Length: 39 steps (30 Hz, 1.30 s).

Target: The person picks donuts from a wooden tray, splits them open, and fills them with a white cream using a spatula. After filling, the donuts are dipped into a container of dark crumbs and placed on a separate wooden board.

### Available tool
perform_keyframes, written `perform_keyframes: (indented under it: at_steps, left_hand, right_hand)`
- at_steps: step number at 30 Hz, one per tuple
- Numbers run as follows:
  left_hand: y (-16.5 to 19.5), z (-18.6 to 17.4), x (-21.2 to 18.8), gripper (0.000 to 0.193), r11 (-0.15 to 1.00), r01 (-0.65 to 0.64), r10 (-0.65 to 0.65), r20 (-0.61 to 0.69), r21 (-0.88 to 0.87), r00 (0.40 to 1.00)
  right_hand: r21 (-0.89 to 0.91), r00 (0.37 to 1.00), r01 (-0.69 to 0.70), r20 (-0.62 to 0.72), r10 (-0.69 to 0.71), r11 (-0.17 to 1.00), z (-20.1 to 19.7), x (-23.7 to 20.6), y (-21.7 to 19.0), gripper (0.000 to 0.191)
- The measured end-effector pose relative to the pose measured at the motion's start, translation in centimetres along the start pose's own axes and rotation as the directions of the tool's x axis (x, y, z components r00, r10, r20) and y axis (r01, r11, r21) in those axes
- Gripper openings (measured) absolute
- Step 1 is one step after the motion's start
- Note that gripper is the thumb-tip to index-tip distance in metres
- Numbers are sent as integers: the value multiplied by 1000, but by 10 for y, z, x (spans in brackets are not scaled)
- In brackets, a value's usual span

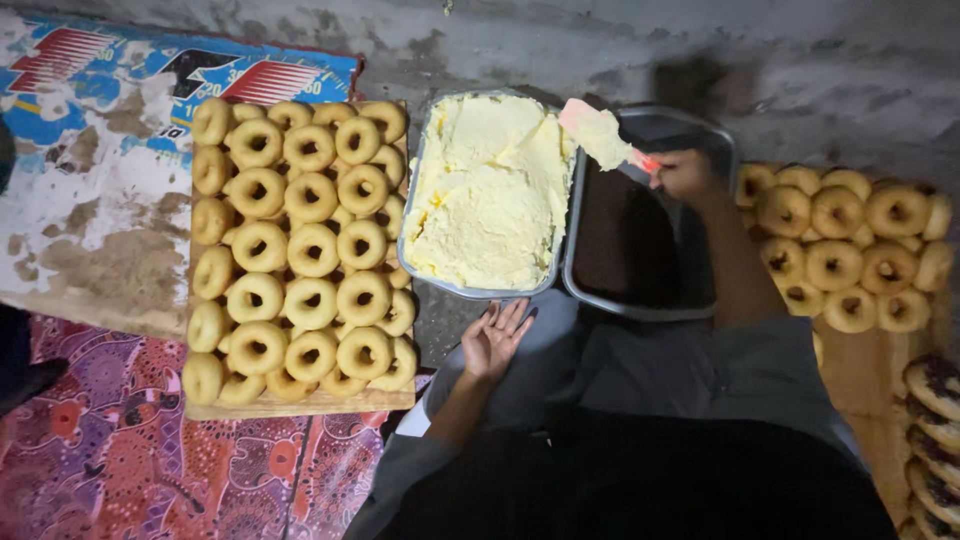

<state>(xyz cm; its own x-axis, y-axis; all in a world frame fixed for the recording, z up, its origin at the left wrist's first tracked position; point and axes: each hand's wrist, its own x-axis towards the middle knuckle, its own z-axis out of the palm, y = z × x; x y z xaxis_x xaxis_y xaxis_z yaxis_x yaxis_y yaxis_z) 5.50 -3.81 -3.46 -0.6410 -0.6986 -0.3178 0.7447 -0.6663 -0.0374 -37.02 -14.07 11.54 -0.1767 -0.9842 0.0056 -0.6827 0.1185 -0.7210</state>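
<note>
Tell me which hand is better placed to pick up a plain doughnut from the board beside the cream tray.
Probably left. The left hand is empty, open, nearest the doughnut board; the right hand holds the spatula.

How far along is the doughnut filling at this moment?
Done: a few dark-topped doughnuts lie at the far right. In hand: the right hand holds a cream-loaded spatula over the cream tray; the left hand is open and holds nothing. Left: plain doughnuts on the left board and the right pile.
</note>
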Motion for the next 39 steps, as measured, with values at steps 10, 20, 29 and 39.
perform_keyframes:
  at_steps: [10,20,29,39]
  left_hand:
    - [5,-7,2,17,998,65,-64,37,-12,997]
    - [6,-14,14,26,989,147,-144,134,-18,981]
    - [-1,8,15,22,996,92,-92,40,6,995]
    - [-4,14,17,22,996,85,-85,46,0,995]
  right_hand:
    - [-616,997,26,-43,-66,788,18,-41,-12,27]
    - [-555,964,-186,58,261,811,54,-156,-58,37]
    - [-361,954,-270,-228,196,893,104,-204,-70,32]
    - [-351,848,148,-436,-301,925,131,-199,-108,34]
